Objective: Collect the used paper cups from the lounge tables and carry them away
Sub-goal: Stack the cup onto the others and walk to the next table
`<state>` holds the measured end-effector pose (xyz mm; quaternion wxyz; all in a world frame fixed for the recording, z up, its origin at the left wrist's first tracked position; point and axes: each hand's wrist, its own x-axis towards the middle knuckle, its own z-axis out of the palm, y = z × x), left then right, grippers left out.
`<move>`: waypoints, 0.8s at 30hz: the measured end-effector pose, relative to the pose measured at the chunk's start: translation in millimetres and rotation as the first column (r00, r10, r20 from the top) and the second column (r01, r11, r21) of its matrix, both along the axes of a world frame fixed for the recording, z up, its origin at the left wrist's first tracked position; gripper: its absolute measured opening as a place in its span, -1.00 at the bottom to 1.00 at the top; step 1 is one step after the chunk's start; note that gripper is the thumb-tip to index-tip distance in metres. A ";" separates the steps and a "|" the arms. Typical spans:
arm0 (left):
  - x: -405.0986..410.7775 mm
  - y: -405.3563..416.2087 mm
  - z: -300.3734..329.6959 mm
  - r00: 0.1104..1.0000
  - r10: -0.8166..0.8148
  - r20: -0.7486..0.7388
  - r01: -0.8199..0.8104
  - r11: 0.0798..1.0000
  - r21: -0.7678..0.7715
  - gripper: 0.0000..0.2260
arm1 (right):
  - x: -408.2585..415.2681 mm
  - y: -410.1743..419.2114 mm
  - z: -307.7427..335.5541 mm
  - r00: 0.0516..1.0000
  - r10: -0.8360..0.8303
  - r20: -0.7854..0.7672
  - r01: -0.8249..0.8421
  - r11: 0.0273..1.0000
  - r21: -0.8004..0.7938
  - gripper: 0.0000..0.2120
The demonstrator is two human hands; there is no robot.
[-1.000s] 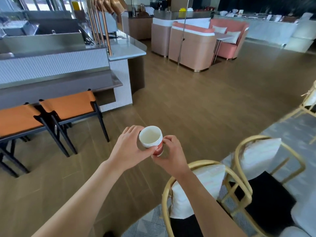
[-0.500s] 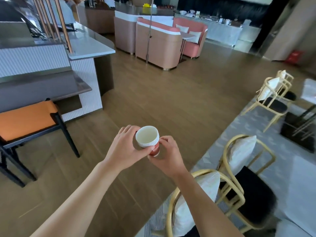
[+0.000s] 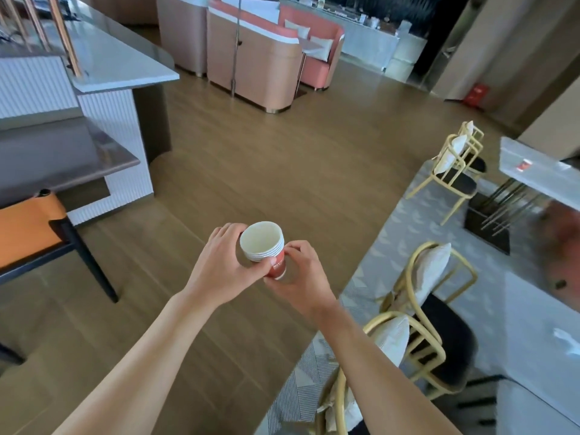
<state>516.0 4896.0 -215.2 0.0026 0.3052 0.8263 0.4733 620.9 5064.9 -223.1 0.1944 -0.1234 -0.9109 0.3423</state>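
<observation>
A stack of several nested paper cups (image 3: 265, 248), white inside with a red outer wall, is held in front of me over the wooden floor. My left hand (image 3: 221, 263) grips the stack from the left, thumb across its side. My right hand (image 3: 298, 274) holds it from the right and below, fingers curled round the red base. The top cup looks empty.
A white counter (image 3: 122, 67) and an orange stool (image 3: 28, 227) stand at the left. Yellow-framed chairs with cushions (image 3: 420, 312) line a grey rug at the right, beside a table (image 3: 539, 177). Pink booth sofas (image 3: 257, 64) stand ahead across the wooden floor.
The view has swung to the right: the counter and stools slid left, and more chairs and a table came into sight. Both hands keep the same hold on the cup stack.
</observation>
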 end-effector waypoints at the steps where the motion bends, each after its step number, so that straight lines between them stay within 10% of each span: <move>1: -6.3 -1.6 -2.8 1.000 0.000 0.008 0.000 1.000 0.007 -0.41 | -5.7 -0.7 -0.8 1.000 0.004 0.010 -0.004 1.000 -0.001 -0.55; 24: -210.0 155.8 0.4 0.999 -0.008 -0.036 0.006 0.999 -0.037 -0.49 | -220.2 163.6 -22.5 0.997 0.020 -0.078 -0.025 0.998 -0.056 -0.54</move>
